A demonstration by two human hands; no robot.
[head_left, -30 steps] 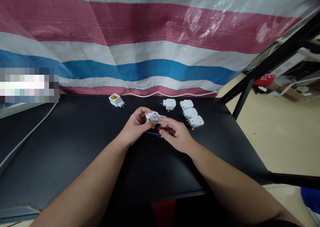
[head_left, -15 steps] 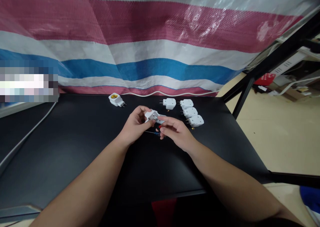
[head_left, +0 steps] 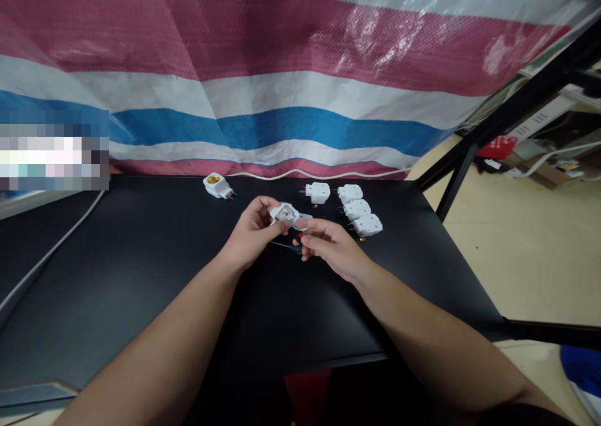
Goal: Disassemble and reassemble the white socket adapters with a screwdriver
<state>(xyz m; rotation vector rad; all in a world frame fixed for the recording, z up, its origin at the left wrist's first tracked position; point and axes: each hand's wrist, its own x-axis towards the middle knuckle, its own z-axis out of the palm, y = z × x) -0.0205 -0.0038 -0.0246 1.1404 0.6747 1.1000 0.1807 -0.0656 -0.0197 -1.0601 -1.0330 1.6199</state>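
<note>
An opened white plug housing (head_left: 283,213) with small metal parts inside is held by my left hand (head_left: 253,232), thumb along its near edge. My right hand (head_left: 331,245) is closed around a screwdriver (head_left: 295,249) with a blue and red handle, its thin shaft pointing left below the housing. The right index fingertip touches the right side of the housing, beside a flat white piece (head_left: 304,220). How that piece joins the housing is too small to tell.
Behind my right hand lie white plug adapters (head_left: 357,210) and another one (head_left: 319,193), with small brass bits near them. A white adapter with a round gold socket (head_left: 215,181) is at the back left. A white cable (head_left: 295,173) runs along the table's rear edge.
The white housing has tilted slightly in my left hand, so more of its open inside faces up. My right hand has barely moved.
</note>
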